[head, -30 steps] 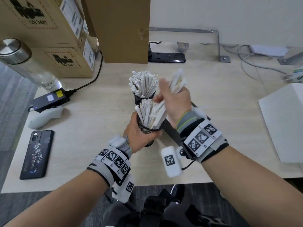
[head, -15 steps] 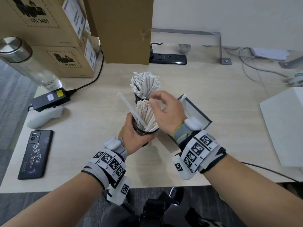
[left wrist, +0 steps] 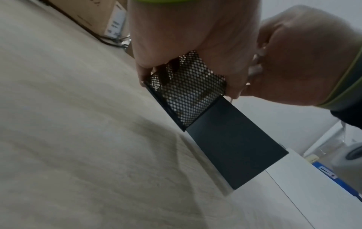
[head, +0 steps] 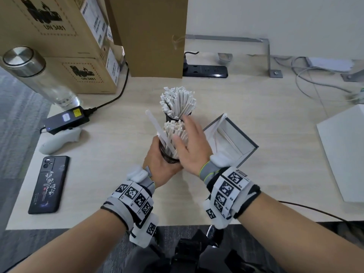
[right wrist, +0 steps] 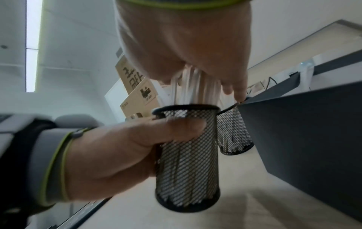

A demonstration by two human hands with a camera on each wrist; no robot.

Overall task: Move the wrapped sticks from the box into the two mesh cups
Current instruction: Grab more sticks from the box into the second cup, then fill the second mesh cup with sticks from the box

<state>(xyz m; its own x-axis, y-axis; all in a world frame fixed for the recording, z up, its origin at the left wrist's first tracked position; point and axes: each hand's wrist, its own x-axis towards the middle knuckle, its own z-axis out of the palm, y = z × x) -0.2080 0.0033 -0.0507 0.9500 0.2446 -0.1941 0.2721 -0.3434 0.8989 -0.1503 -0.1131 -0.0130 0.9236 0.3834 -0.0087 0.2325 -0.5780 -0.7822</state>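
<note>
Left hand (head: 159, 164) grips the near mesh cup (right wrist: 188, 158); right hand (head: 192, 148), fingers straight, presses its wrapped sticks (head: 174, 133); the box (head: 234, 142) lies at three o'clock

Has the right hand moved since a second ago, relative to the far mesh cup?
Yes. The right hand was raised with a bundle level with the far mesh cup; now it is lower, open-fingered against the wrapped sticks in the near cup.

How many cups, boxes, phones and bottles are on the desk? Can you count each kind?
Mesh cups: 2, near cup and far cup
Cardboard boxes: 3
Grey box: 1
Phone: 1
Bottle: 1
Total: 8
</note>
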